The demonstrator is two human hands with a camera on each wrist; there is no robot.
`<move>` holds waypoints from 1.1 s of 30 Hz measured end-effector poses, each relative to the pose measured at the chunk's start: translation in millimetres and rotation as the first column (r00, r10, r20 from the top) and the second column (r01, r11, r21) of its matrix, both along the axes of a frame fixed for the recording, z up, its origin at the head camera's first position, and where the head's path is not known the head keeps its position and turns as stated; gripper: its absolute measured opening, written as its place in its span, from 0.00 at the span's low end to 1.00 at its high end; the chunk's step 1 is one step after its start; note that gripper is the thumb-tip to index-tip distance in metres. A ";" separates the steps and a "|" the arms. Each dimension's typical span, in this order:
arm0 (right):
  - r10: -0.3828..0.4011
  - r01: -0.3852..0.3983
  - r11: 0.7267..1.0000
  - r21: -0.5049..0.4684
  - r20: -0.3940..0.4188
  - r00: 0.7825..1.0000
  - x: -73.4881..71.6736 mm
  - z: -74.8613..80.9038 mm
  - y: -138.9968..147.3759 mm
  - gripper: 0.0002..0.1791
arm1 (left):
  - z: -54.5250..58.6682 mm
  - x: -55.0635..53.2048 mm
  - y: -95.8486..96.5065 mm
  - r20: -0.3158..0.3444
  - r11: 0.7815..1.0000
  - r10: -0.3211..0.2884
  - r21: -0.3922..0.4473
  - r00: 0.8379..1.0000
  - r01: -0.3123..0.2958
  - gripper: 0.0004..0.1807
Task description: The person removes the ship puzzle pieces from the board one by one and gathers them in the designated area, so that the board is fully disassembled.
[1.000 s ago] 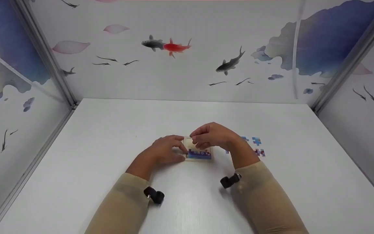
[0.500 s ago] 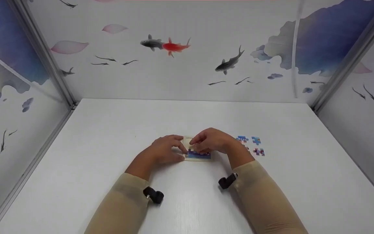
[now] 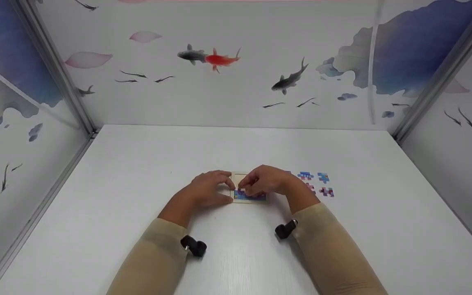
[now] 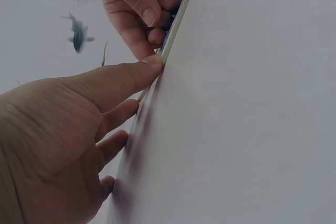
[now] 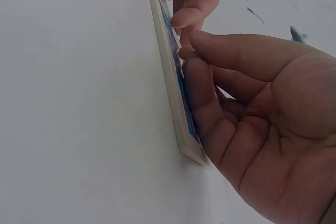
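Where the board (image 3: pixel 236 178) sits: flat on the table (image 3: pixel 203 147), between both hands.
Left hand (image 3: pixel 210 188): spread, touching the board's left edge.
Right hand (image 3: pixel 266 180): over the board, fingers curled, tips close; can't tell if a piece is pinched.
Blue row (image 3: pixel 246 197): along the board's near side; could lift or shift if the right hand presses skewed.
Board risk: may skid right, being braced on one side.
Loose pieces (image 3: pixel 305 175): right of the board; a low right wrist could scatter them.

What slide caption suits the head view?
Left hand touching puzzle tray at its edge, right hand over it, loose pieces farther right.
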State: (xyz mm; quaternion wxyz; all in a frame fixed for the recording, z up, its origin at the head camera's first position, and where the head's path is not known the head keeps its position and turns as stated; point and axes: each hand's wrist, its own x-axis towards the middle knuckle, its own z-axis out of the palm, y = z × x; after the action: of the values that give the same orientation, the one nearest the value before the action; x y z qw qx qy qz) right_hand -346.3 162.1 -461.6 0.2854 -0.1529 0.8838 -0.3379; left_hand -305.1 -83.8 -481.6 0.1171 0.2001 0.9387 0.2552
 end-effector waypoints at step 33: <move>-0.034 0.049 0.985 -0.168 0.094 0.995 1.9 -4.5 2.9 0.07 | 1.7 2.3 -1.9 -0.001 1.000 -0.016 0.019 1.000 0.016 0.15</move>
State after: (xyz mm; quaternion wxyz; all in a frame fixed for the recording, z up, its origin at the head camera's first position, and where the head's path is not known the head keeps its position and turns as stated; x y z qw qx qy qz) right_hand -344.4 164.9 -466.1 0.3041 -0.1428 0.8407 -0.4247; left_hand -302.8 -85.7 -480.0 0.1167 0.2087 0.9346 0.2634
